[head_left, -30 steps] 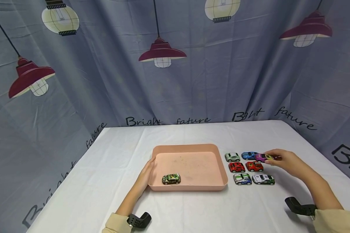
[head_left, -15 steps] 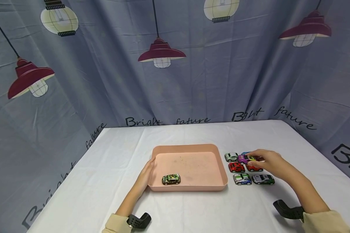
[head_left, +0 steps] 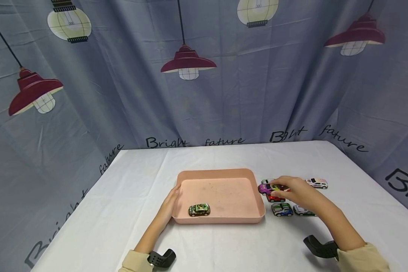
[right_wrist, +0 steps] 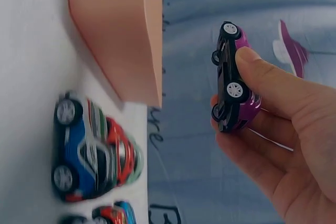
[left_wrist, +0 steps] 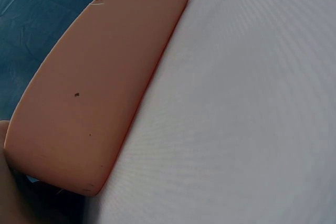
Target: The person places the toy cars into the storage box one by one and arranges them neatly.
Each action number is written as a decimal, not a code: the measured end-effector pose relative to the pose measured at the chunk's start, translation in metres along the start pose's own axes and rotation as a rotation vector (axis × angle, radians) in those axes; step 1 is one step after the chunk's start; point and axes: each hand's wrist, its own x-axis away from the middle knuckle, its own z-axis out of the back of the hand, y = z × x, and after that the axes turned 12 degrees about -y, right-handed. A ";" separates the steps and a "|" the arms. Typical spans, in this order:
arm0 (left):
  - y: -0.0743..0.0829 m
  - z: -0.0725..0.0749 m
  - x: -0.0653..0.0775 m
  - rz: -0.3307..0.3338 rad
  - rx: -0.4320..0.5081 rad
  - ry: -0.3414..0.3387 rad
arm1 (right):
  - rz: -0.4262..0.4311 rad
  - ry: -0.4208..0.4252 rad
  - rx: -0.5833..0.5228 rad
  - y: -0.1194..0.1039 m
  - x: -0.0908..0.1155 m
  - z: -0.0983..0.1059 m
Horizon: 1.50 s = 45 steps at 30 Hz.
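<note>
We're tagging a small purple toy car with a black underside [right_wrist: 227, 77]: it's sitting up off the cloth, wheels facing down, by the right edge of the tray. The right hand [head_left: 295, 190] is pinching it, thumb on one side, fingers on the other. In the head view it's partly covering a pale green toy car [head_left: 266, 181] and a red toy car [head_left: 275, 198]. Nearer the person, we're logging a white, green and blue toy car [head_left: 282, 209] and a white toy car partly behind the wrist [head_left: 302, 210]; a white-and-pink one [head_left: 317, 183] is standing beyond the arm. The left hand [head_left: 171, 202] is touching the left side of a shallow peach rectangular tray [head_left: 224, 196]; we're unable to tell if its fingers are curling round. A camouflage-green toy car [head_left: 199, 210] is resting inside, near front left. White cloth [head_left: 224, 245] is covering the table.
</note>
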 end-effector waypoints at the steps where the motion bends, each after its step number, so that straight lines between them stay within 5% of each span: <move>1: 0.000 0.000 0.000 -0.002 0.000 0.001 | 0.013 -0.005 -0.003 -0.002 -0.002 -0.001; 17: 0.001 -0.002 0.003 -0.048 -0.052 0.001 | 0.070 -0.051 -0.008 -0.055 -0.042 -0.022; 24: 0.000 0.000 0.002 0.029 -0.014 -0.010 | 0.203 -0.029 0.045 -0.075 -0.059 -0.038; 29: 0.001 0.001 0.002 0.016 -0.006 -0.015 | 0.310 -0.004 0.096 -0.087 -0.069 -0.051; 45: 0.002 0.001 0.002 0.003 -0.008 -0.012 | 0.266 -0.099 0.044 -0.129 -0.102 -0.067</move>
